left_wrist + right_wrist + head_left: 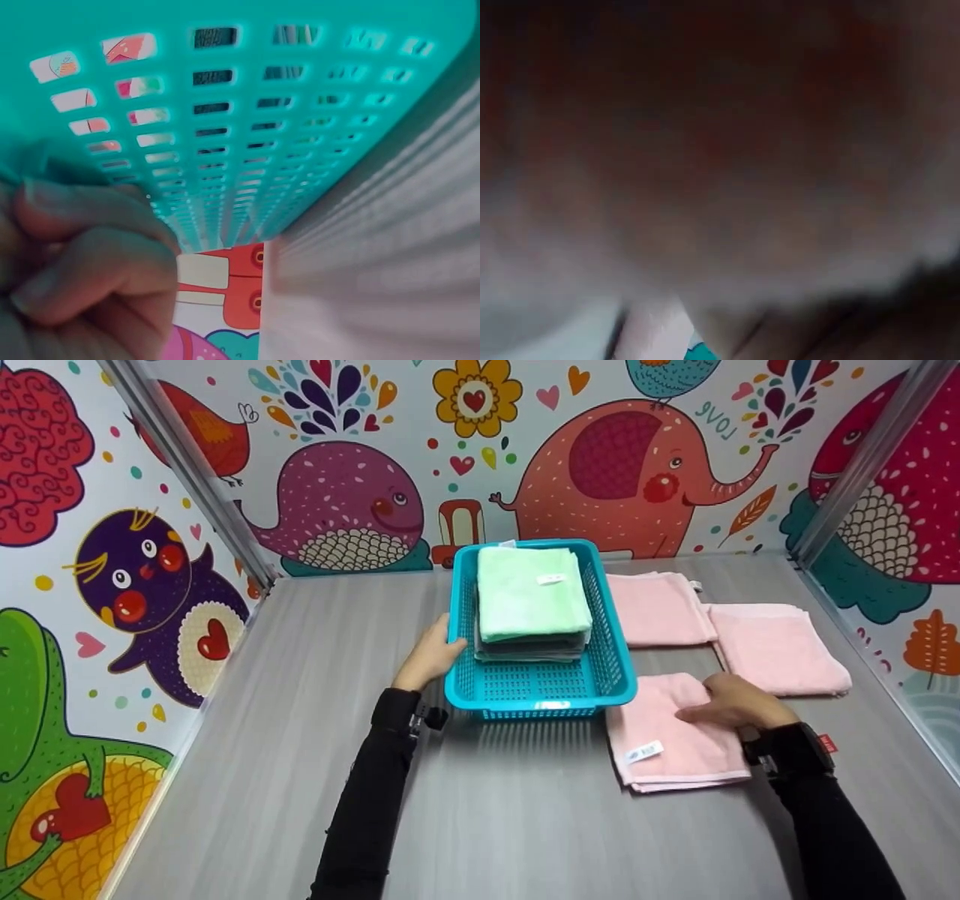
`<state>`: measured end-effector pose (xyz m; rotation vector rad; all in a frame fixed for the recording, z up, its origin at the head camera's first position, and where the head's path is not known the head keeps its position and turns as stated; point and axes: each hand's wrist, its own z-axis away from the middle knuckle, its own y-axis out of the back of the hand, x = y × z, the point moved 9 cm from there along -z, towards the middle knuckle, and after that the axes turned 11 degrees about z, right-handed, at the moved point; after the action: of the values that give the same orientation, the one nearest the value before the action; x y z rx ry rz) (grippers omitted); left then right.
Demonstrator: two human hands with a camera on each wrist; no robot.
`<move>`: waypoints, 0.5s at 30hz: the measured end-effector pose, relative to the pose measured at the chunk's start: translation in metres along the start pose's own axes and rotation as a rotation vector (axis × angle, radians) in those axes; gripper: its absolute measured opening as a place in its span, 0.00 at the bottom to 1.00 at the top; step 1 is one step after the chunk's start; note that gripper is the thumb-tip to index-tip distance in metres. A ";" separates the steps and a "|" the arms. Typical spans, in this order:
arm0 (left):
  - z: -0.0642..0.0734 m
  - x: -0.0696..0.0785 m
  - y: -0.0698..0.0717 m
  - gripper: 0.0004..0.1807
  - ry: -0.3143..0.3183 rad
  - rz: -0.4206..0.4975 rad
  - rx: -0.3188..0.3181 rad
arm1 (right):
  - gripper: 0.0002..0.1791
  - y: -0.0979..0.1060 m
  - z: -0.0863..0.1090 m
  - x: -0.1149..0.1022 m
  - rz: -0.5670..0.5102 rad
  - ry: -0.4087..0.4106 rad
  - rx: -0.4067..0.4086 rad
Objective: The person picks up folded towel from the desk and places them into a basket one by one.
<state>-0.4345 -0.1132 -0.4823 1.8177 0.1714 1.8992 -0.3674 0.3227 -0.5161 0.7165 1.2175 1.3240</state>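
My left hand (433, 654) grips the left rim of a teal plastic basket (540, 705), its curled fingers (97, 255) beside the perforated wall in the left wrist view. Inside the basket, a folded light green towel (529, 592) with a white tag lies on top of folded grey towels (532, 651). At the basket's front right, my right hand (739, 701) pinches the right side of a folded pink towel (675, 750), which puckers near the thumb. A white label shows at this towel's front left corner. The right wrist view is mostly a dark blur close to the lens.
Two more folded pink towels lie on the grey table (300, 735): one pink towel (656, 611) right of the basket, another pink towel (780, 649) farther right. Panels with cartoon animals (600, 472) stand along the back and both sides, joined by metal posts (195, 480).
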 end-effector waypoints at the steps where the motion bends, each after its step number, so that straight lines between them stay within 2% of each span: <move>1: 0.000 0.000 0.000 0.38 0.004 0.002 -0.001 | 0.31 0.001 0.000 0.000 -0.007 0.003 -0.011; 6: 0.000 -0.001 0.001 0.39 0.021 0.002 0.004 | 0.35 0.016 0.008 -0.002 -0.088 0.014 -0.047; 15: -0.001 -0.001 -0.001 0.38 0.016 -0.002 0.011 | 0.29 0.066 0.041 0.001 -0.326 0.025 0.024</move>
<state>-0.4351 -0.1131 -0.4839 1.8095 0.1889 1.9157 -0.3504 0.3453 -0.4440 0.4935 1.3100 1.0517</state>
